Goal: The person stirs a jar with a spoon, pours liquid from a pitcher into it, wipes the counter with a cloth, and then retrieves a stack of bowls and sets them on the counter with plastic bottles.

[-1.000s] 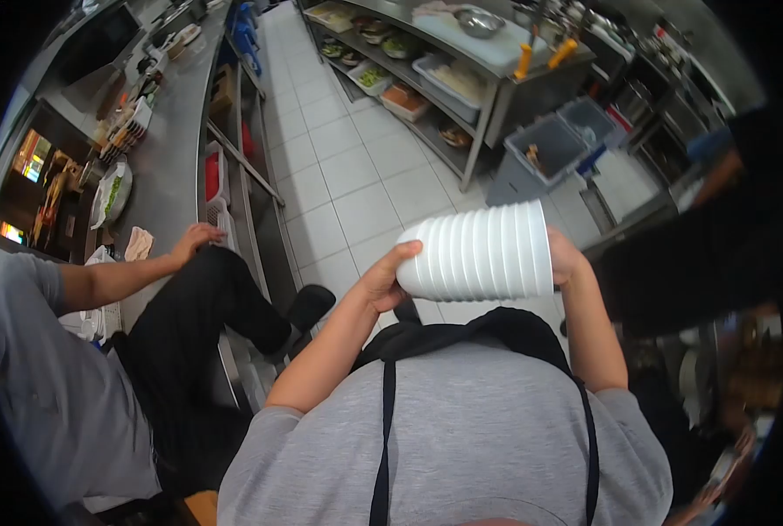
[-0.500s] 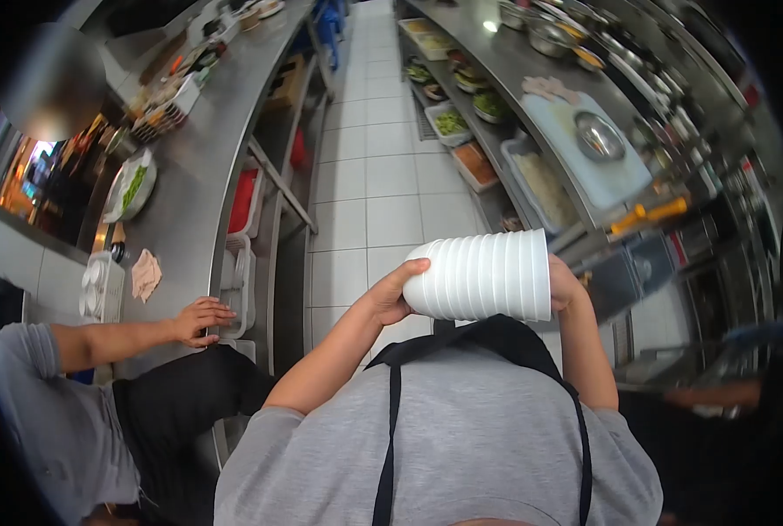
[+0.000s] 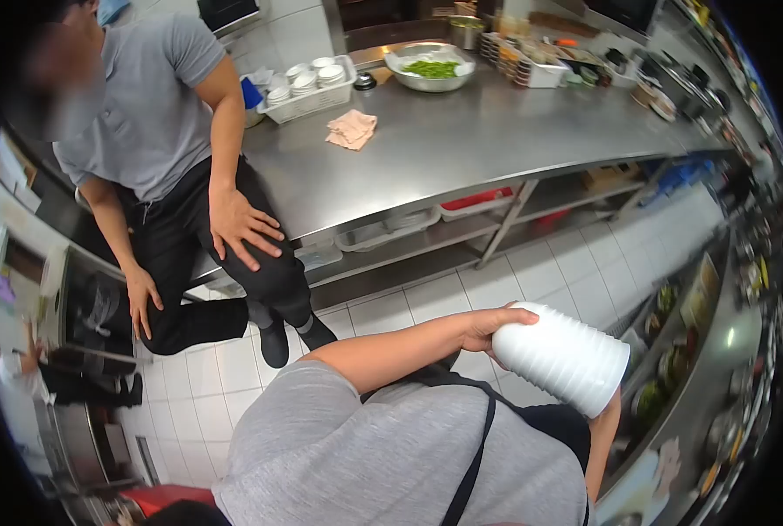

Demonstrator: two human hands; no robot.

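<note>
A stack of nested white bowls point(image 3: 562, 355) lies on its side in front of my chest, its open end pointing to the lower right. My left hand point(image 3: 494, 333) is wrapped round the closed end, with the thumb on top. At the open end, the stack hides my right hand; only the forearm below it shows, so its fingers cannot be made out.
A co-worker point(image 3: 168, 114) sits at the left against a steel counter point(image 3: 426, 153). On it are a pink cloth point(image 3: 352, 130), a basket of white cups point(image 3: 308, 98) and a bowl of greens point(image 3: 431, 68). Another counter point(image 3: 742, 368) runs along the right.
The view has swung left toward the co-worker and the counter. The bowl stack now appears further right and tilts down to the right. My right hand has gone out of sight behind it.
</note>
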